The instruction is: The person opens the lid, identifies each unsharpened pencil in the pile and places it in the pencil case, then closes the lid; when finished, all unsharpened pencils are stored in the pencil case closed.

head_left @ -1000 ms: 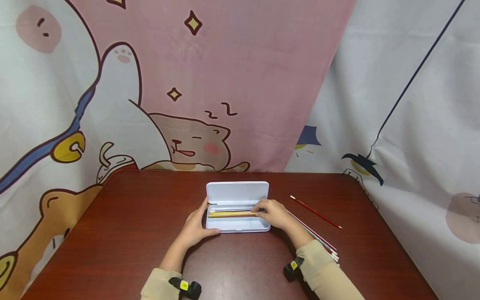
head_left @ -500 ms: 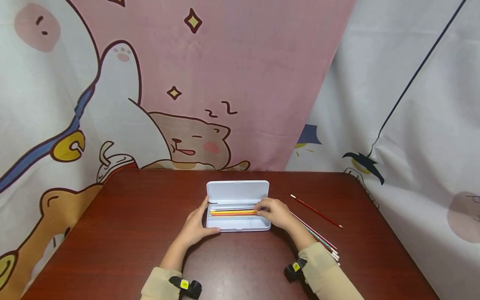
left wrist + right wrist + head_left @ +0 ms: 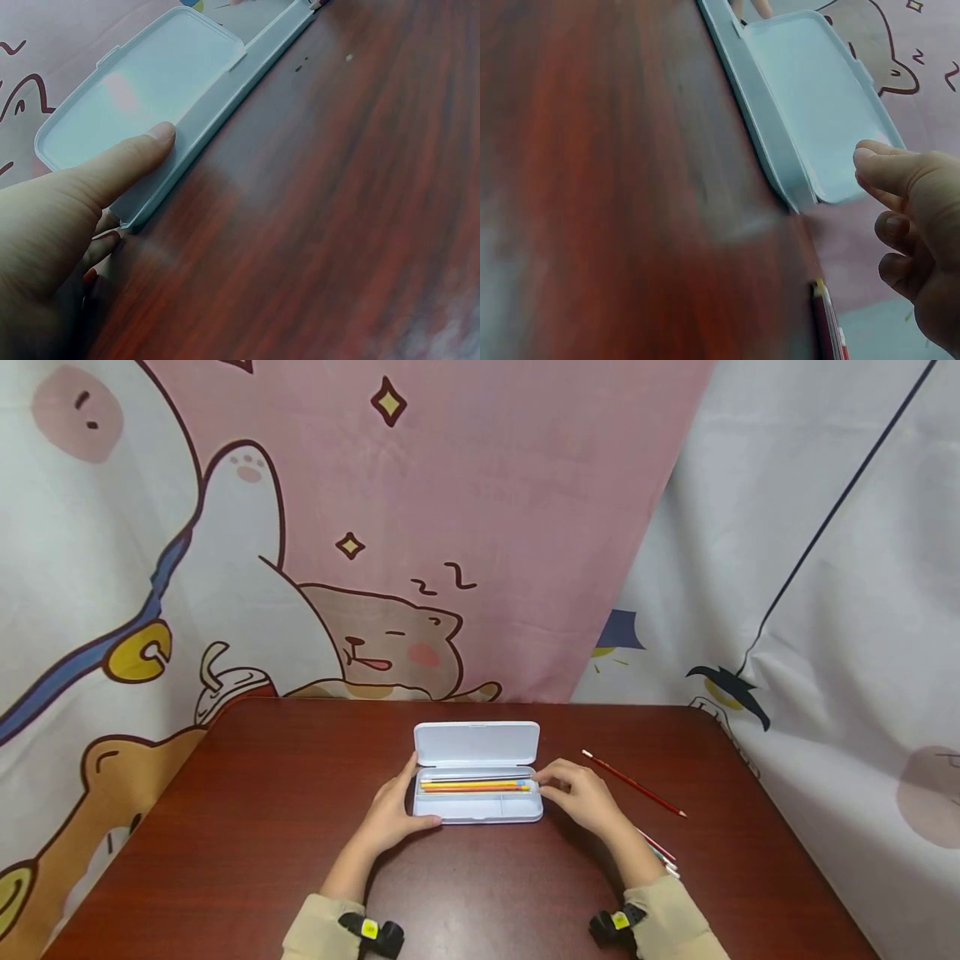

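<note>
Right hand point(image 3: 585, 795) has pulled back from pencils point(image 3: 476, 786) in head view, now at right end of open pencil case point(image 3: 459, 811) on worktop point(image 3: 262, 827), fingers loosely bent, holding nothing; left hand point(image 3: 390, 812) clamps left end. Left wrist: thumb point(image 3: 131, 159) on front rim. Right wrist: loose pencils point(image 3: 828, 322) near case.

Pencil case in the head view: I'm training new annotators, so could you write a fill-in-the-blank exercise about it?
1. With its lid raised, the pale case is ____.
2. The left hand grips the case's ____ end.
3. The right hand is at the case's ____ end.
4. The lone pencil lying apart on the table is ____ in colour.

Missing words: open; left; right; red
</note>
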Demonstrator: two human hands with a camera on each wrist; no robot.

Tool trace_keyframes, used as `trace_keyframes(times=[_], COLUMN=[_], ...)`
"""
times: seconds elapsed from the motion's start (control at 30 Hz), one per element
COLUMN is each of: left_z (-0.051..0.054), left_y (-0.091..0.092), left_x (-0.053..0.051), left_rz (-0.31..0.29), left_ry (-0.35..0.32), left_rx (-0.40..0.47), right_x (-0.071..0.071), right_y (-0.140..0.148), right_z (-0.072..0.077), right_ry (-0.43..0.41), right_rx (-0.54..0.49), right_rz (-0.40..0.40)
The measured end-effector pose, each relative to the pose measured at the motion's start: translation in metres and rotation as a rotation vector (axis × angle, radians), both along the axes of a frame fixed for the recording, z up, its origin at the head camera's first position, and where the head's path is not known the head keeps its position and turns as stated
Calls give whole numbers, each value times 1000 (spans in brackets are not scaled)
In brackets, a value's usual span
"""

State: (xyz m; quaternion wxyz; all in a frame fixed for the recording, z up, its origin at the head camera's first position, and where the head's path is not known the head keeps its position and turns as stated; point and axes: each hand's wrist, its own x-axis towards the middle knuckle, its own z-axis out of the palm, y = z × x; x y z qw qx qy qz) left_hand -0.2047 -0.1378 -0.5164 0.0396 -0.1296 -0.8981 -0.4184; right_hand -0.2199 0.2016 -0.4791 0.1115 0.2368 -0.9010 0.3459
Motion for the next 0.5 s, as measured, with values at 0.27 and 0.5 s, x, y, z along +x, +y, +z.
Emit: trace_keyframes(times=[0.27,0.5], left_z=[0,-1], left_y=[1,0], left_x=[0,0], left_rz=[-1,-2], left_ry=[-1,-3], left_rx=[5,10], right_x=[21,37], right_y=[29,56], right_z=[1,1], right_ry=[50,85], right_rx=[5,8], right_rz=[-63,-96])
